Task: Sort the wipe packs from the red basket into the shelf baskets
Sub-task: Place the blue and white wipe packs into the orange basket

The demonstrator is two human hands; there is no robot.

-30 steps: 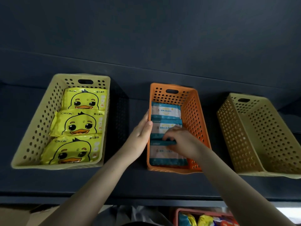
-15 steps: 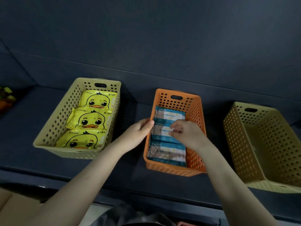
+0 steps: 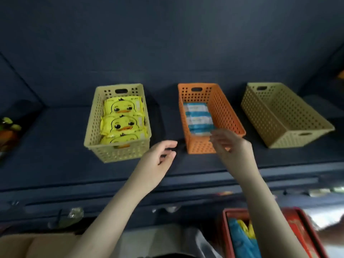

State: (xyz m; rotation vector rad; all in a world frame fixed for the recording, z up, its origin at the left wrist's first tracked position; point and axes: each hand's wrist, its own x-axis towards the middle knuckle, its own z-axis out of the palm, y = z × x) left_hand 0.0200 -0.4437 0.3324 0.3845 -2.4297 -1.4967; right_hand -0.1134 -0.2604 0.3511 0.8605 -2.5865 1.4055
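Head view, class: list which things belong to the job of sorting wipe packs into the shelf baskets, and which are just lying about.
Job: red basket; yellow duck packs in the left beige basket; blue-and-white packs in the orange basket; right beige basket; left hand; right hand.
Lying about: cardboard box; colourful items at the far left edge.

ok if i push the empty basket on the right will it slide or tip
Probably slides easily: the right basket looks empty, with perforated plastic walls, so likely light. Tipping seems unlikely given its wide, low shape on the flat shelf. It should stay rigid, not flop.
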